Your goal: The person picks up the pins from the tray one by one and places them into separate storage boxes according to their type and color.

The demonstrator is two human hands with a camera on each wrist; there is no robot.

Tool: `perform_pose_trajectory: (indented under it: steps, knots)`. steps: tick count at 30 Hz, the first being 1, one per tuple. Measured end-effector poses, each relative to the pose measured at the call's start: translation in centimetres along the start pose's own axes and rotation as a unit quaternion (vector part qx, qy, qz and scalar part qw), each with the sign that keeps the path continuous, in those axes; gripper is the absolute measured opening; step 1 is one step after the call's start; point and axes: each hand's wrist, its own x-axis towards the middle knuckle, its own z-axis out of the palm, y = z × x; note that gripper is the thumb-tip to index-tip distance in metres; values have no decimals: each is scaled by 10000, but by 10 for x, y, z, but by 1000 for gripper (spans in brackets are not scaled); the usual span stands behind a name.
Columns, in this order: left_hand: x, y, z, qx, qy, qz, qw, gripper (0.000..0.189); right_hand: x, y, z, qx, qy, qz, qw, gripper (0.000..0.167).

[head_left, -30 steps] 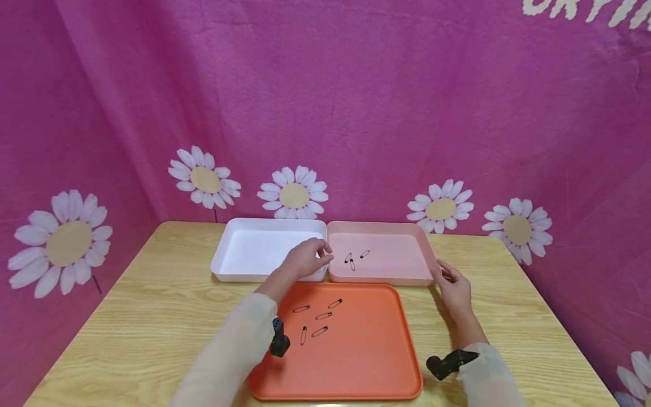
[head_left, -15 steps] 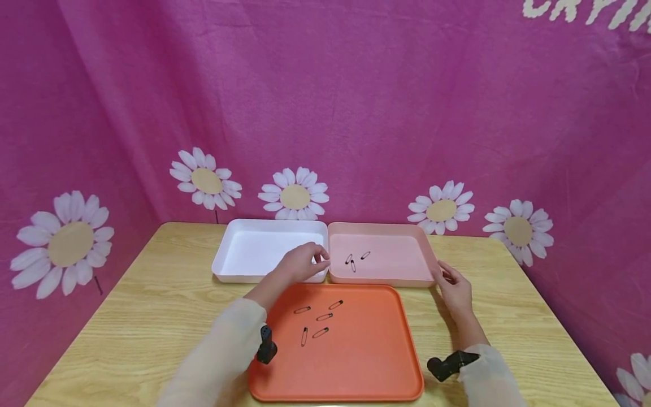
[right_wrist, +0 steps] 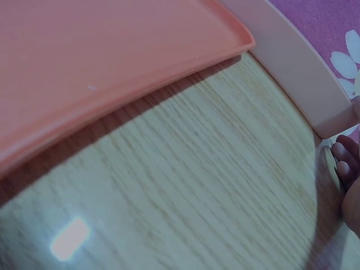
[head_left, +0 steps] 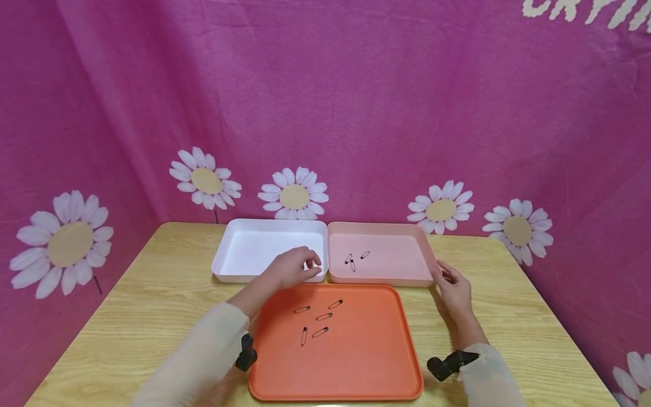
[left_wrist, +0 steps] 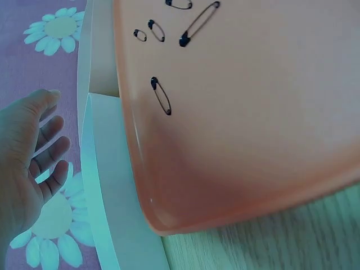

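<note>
My left hand [head_left: 294,267] hovers over the front right part of the white tray [head_left: 220,261], fingers loosely bent. In the left wrist view nothing lies between the thumb and fingers of that hand [left_wrist: 25,152]. My right hand [head_left: 455,288] is at the front right corner of the pink tray [head_left: 386,281], fingertips at its outer wall. Several black-headed safety pins [head_left: 324,317] lie spread on the left and back part of the orange tray [head_left: 366,362]. Three more safety pins [head_left: 353,265] lie in the left part of the pink tray.
The white and pink trays stand side by side at the back of the wooden table [head_left: 127,305], with the orange tray in front. A magenta cloth with daisies [head_left: 356,113] hangs behind. Both wrists carry a black camera [head_left: 451,364].
My left hand has drawn back leftward and toward me, from the border of the pink tray to over the white tray. The right hand and the pins have stayed put.
</note>
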Motion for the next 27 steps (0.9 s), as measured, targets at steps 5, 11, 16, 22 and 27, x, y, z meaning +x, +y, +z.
perform_pose_trajectory:
  steps: [5, 11, 16, 22, 27]
  knots:
    - [-9, 1, 1, 122, -148, 207, 9996, 18, -1, 0, 0, -1, -41, 80, 10000, 50]
    - [-23, 2, 1, 336, -332, 405, 9981, 18, 0, -4, -1, -17, -71, 83, 9999, 49]
    - [-36, -3, 3, 676, -582, 582, 9943, 13, 1, -4, -2, -74, -112, 113, 9998, 50]
    - [-49, -12, 5, 1128, -742, 673, 9886, 10, 0, -3, -3, -75, -141, 184, 9997, 51]
    - [-58, -18, 10, 1359, -746, 897, 9838, 11, 0, -2, -2, -77, -131, 139, 9998, 50]
